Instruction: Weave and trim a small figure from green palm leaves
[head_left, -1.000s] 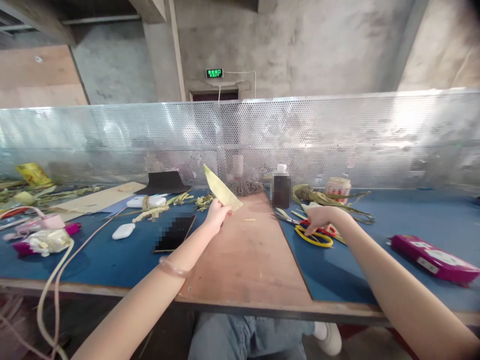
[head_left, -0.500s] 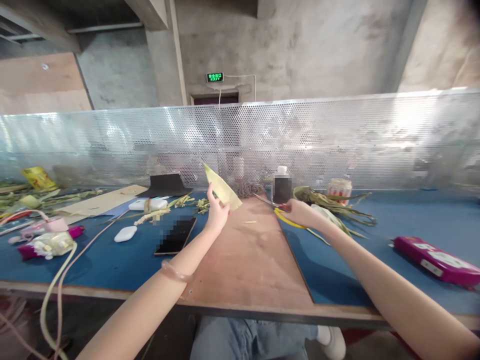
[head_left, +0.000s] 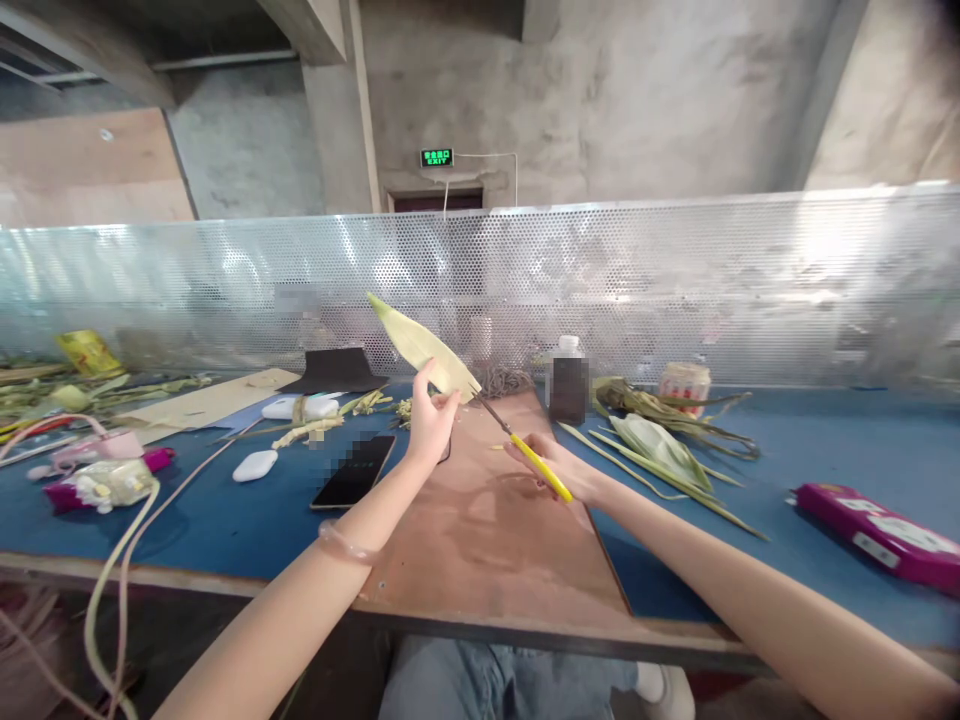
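A pale yellow-green husk leaf (head_left: pixel 415 342), pointed at its far upper-left end, is pinched between the thumb and fingers of my left hand (head_left: pixel 431 428). My right hand (head_left: pixel 551 465) is closed around the yellow handle of a pair of scissors (head_left: pixel 534 462). Their blades reach up and left to the leaf's near, wide end, close to my left thumb. Whether the blades have cut into the leaf is too fine to make out. Below the hands lies a reddish-brown wooden board (head_left: pixel 502 540). Beyond the scissors rests a heap of grey-brown cord (head_left: pixel 506 381).
Right of the board lie loose husk leaves (head_left: pixel 660 450), a dark bottle (head_left: pixel 570 385), a jar (head_left: pixel 684 388) and a magenta packet (head_left: pixel 877 530). On the left are a phone (head_left: pixel 356 472), a white case (head_left: pixel 255 466), cables (head_left: pixel 112 580) and plant scraps. A perforated metal screen (head_left: pixel 645 290) stands behind.
My right hand has come left from beside the bottle with the scissors, bringing their blades to the leaf. In my left hand the leaf has shifted up and left and shows more of its length.
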